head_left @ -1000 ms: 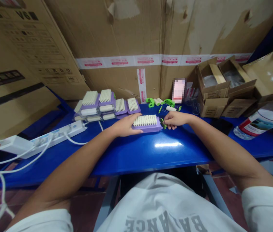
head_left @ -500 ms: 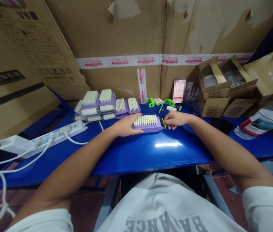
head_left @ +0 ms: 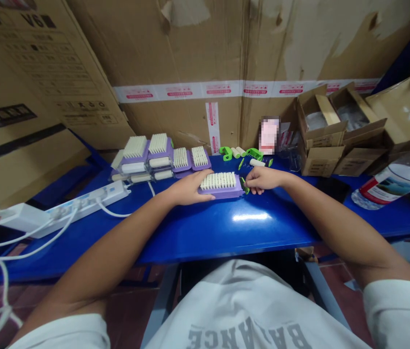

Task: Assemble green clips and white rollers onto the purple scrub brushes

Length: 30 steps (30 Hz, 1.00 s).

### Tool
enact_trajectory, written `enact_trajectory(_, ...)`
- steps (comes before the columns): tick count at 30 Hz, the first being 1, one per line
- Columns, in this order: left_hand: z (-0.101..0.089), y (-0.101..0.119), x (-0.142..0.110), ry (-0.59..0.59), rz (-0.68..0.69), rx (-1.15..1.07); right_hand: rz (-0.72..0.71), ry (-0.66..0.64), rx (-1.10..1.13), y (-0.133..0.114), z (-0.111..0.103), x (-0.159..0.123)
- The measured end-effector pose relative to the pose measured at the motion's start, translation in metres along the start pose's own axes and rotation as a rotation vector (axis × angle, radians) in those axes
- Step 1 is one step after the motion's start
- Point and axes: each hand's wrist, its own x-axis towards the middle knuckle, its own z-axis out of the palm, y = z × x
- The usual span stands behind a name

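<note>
A purple brush head with cream bristles point(head_left: 218, 181) lies bristles up on the blue table point(head_left: 197, 232). My left hand point(head_left: 191, 188) is closed round its left end, thumb along the near side. At the right end, my right hand point(head_left: 261, 180) pinches a small green and dark part point(head_left: 244, 185) against the brush head; whether the two are joined I cannot tell. Just behind my right hand lie a cream roller point(head_left: 257, 163), green brackets point(head_left: 254, 154) and thin springs. Another green bracket point(head_left: 226, 153) and cream rollers point(head_left: 240, 151) sit farther back.
Several purple brush heads point(head_left: 158, 144) are stacked at the back left. A white power strip point(head_left: 88, 202) with cables lies on the left. Open cardboard boxes point(head_left: 321, 131) and a plastic bottle point(head_left: 383, 186) stand on the right. A tall cardboard wall point(head_left: 190, 48) closes off the back.
</note>
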Motion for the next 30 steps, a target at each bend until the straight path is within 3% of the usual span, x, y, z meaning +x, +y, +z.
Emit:
enact_trajectory(20,0.001,-0.002,0.000,0.002,0.017,0.011,0.035,0.071,0.047,-0.003,0.006,0.003)
enact_trajectory(30,-0.001,0.000,0.000,-0.006,0.008,0.013,0.025,0.175,0.165,-0.001,0.011,0.009)
